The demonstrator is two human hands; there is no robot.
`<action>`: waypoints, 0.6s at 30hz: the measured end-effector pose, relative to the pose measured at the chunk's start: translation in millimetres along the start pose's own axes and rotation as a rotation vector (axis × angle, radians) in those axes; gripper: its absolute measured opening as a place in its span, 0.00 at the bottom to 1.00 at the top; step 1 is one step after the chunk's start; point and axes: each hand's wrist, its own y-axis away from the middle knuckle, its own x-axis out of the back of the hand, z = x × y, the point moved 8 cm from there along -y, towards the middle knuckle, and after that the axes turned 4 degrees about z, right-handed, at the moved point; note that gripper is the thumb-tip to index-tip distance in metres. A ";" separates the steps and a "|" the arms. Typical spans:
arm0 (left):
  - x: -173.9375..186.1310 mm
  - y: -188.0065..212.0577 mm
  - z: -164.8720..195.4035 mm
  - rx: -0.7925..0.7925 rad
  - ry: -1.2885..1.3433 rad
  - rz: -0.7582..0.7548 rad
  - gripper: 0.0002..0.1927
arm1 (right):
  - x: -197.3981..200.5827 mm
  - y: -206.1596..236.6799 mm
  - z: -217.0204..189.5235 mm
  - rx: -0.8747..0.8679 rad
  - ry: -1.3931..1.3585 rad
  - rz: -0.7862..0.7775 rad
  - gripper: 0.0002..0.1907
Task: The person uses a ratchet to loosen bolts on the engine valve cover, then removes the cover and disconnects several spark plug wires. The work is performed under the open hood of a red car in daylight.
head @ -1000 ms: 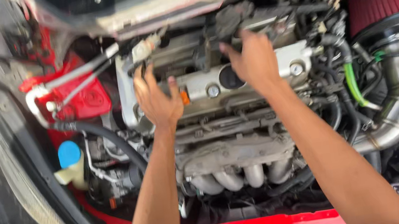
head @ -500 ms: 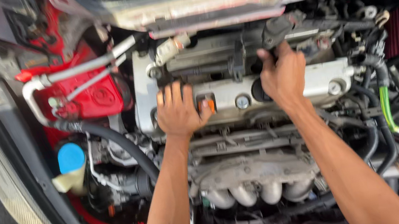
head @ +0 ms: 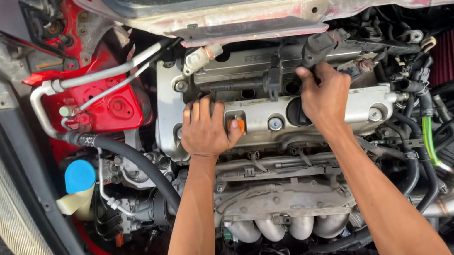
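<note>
left hand (head: 205,129): flat, palm down | right hand (head: 324,98): fingers curled

Two bare forearms rise from the bottom edge of the view, uncovered along their whole visible length: no sleeves, no cuffs, no gloves. The left hand (head: 205,129) is bare, with no ring on its fingers and no watch or band at the wrist. The right hand (head: 324,98) is likewise bare, without ring, strap or bracelet. Fingernails are short and unpainted. Both forearms look lean, with fine dark hair along them.
</note>
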 end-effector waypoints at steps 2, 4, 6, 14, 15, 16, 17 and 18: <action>2.7 0.2 0.7 -0.003 -0.023 0.039 0.25 | -0.6 0.7 -1.2 0.020 -0.044 -0.007 0.19; 1.3 0.4 -0.3 0.010 -0.022 0.031 0.24 | -3.0 0.0 2.6 -0.017 -0.080 -0.048 0.13; -1.8 0.6 -0.3 0.002 -0.001 -0.001 0.24 | -5.2 -2.7 6.8 -0.055 0.012 -0.085 0.22; 2.6 -1.4 2.1 -0.026 -0.001 0.053 0.24 | 0.8 -13.4 -6.6 0.070 0.079 -0.227 0.12; 2.7 -1.6 2.5 -0.029 0.003 0.046 0.24 | 0.8 -12.4 -5.5 0.042 0.059 -0.243 0.10; 2.7 -1.9 2.9 -0.030 0.006 0.043 0.24 | 0.5 -12.7 -3.7 0.020 0.038 -0.259 0.10; 3.4 -2.1 2.7 -0.027 0.003 0.046 0.24 | 0.8 -12.2 -3.0 0.013 0.010 -0.257 0.10; 3.6 -2.5 1.6 -0.016 -0.003 0.044 0.24 | 0.4 -11.8 -2.2 0.010 -0.020 -0.255 0.10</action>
